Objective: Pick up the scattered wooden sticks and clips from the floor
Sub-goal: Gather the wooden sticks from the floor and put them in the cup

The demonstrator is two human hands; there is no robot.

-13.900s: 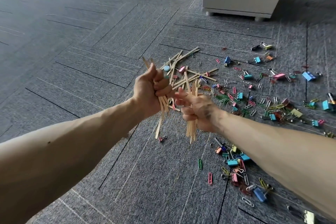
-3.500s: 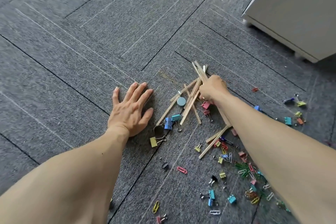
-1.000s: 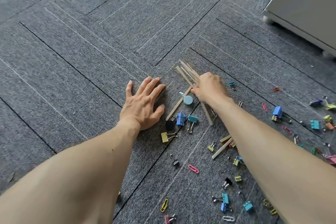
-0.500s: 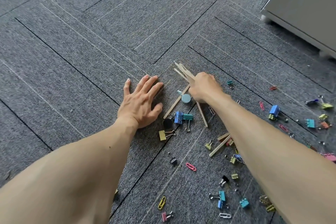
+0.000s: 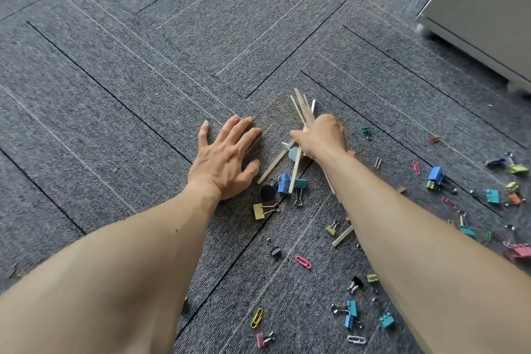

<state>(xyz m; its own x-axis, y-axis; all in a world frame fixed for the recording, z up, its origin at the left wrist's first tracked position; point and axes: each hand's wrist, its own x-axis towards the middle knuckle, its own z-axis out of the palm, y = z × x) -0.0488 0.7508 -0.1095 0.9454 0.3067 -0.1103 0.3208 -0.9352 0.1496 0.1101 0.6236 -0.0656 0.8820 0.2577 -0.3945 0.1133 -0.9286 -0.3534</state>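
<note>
floor (image 5: 143,72): grey with dark lines | sticks (image 5: 303,108): light wood | clips (image 5: 435,174): blue, yellow, pink, black

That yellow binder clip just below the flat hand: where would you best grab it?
Probably pinch the yellow binder clip by its body, across the width, from above. It lies flat on the carpet with wire handles pointing right; those would likely slip. The left hand is nearest; the right hand holds wooden sticks.

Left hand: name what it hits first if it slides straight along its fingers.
Likely nothing: the left hand points across bare carpet; the sticks sit just right of that line.
</note>
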